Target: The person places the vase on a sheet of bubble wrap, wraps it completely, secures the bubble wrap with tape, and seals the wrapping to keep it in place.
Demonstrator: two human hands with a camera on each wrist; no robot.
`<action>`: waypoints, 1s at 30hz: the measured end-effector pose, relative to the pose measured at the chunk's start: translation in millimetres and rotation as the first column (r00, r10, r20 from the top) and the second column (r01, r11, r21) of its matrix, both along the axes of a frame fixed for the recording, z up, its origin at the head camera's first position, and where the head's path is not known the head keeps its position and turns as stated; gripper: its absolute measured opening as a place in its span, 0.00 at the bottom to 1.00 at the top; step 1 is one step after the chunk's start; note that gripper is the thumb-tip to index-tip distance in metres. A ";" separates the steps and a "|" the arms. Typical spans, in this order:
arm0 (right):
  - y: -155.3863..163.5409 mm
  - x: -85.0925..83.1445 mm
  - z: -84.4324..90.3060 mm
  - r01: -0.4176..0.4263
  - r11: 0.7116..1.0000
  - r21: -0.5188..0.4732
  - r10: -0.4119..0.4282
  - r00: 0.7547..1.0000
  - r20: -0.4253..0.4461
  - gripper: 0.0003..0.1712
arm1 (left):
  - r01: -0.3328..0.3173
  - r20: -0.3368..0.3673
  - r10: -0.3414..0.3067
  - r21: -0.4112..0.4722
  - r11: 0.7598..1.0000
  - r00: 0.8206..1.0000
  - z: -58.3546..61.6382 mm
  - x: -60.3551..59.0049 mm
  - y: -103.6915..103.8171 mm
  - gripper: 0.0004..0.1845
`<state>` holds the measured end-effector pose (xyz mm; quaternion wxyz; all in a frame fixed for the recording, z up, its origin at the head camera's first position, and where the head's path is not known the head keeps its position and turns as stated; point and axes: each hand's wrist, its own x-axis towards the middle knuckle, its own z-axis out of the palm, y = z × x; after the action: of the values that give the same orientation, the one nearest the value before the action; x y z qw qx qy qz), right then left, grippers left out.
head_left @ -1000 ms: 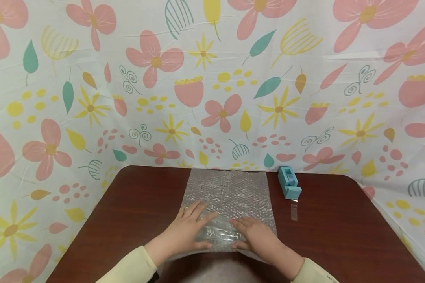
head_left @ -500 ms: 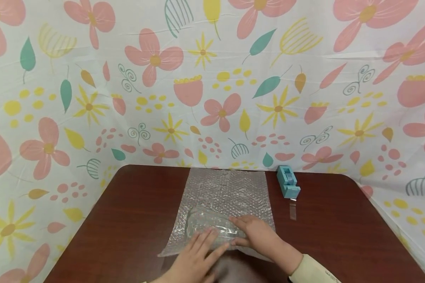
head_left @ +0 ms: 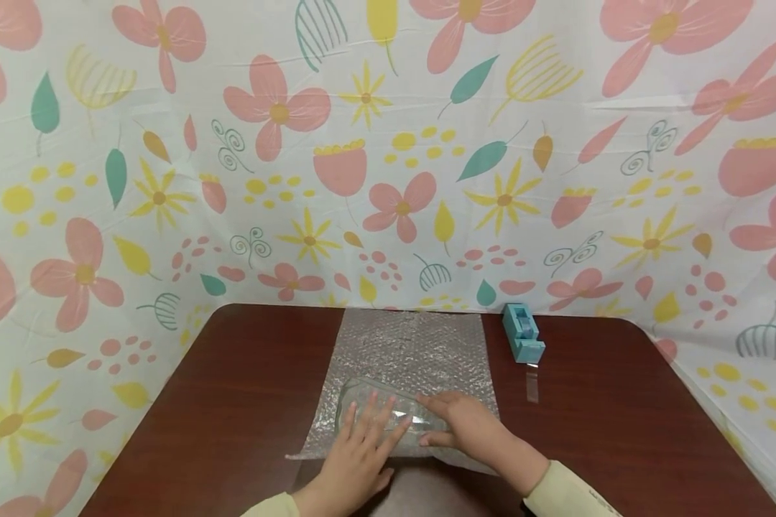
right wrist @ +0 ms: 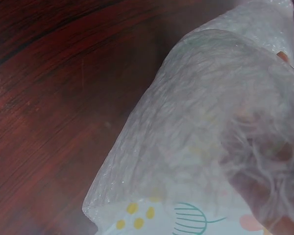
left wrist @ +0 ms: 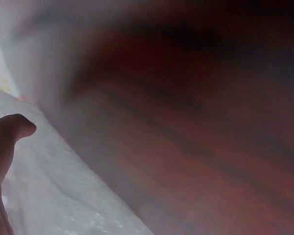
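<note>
A clear glass vessel (head_left: pixel 354 391) lies crosswise on a sheet of bubble wrap (head_left: pixel 414 341), its outline wider toward the left and part of it under a near flap of the wrap. My left hand (head_left: pixel 358 456) lies over its middle from the near side, fingers straight and spread. At the right end my right hand (head_left: pixel 475 431) holds the wrapped vessel, thumb on the near side and fingers on the far side. The left wrist view shows my left thumb (left wrist: pixel 20 126) over the wrap (left wrist: pixel 63 181). Through the wrap (right wrist: pixel 161 132), a hand shows dimly in the right wrist view.
A blue tape dispenser (head_left: pixel 524 334) stands at the back right of the dark red-brown table (head_left: pixel 246 402). From its front hangs a strip of clear tape (head_left: pixel 532 384) toward the near side. A flower-patterned cloth (head_left: pixel 388 158) rises behind and at both sides.
My left hand has left the vessel's left end, dipped toward the near side, then slid forward over its middle. That end and the wrap's left corner now show. The right hand stays at the right end.
</note>
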<state>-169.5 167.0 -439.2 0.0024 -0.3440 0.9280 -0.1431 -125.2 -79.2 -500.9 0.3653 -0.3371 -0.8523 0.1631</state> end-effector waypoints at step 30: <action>3.4 -13.5 7.4 -0.039 0.997 -0.070 0.049 0.987 0.155 0.41 | -0.053 -0.004 0.053 -0.083 0.995 0.999 15.0 -22.1 0.1 0.34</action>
<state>-183.1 170.4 -431.8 0.0669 -0.3521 0.9118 -0.2006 -147.2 -79.1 -485.9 0.3472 -0.3290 -0.8531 0.2085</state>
